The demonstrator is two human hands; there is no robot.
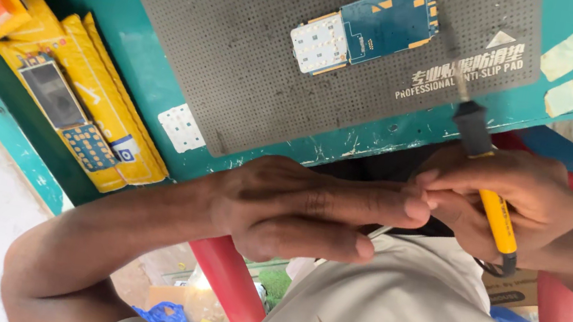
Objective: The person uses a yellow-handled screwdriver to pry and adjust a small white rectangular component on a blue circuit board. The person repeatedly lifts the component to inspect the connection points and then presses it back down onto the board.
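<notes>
Fingers (pixel 452 181) of the right hand (pixel 509 204) are seen closed around a yellow-handled soldering iron (pixel 496 213), held pen-fashion, with its dark barrel and tip directed toward 11 o'clock, over the near edge of the worktop (pixel 126 59). The left hand (pixel 294 208) is laid flat, fingers extended and pressed together, nothing gripped; its fingertips are touching the right hand's fingers near the iron's handle. A thin white strand is noted just below the fingertips; whether it is pinched cannot be told.

The blue circuit board (pixel 385 20), with a white keypad section at its 8 o'clock end, is lying on the grey perforated mat (pixel 243 47), at 11 o'clock from the iron's tip and well apart from it. A small white keypad sheet (pixel 182 128) is lying just beside the mat's near-left corner. A yellow box with a phone (pixel 79 113) resting on top is located at 9 o'clock on the worktop.

Step judged in hand: the iron is being readied at the worktop's edge, the board not yet contacted. The next move is judged to call for the tip being carried up to 11 o'clock onto the board, with the left hand freed to steady the board.
</notes>
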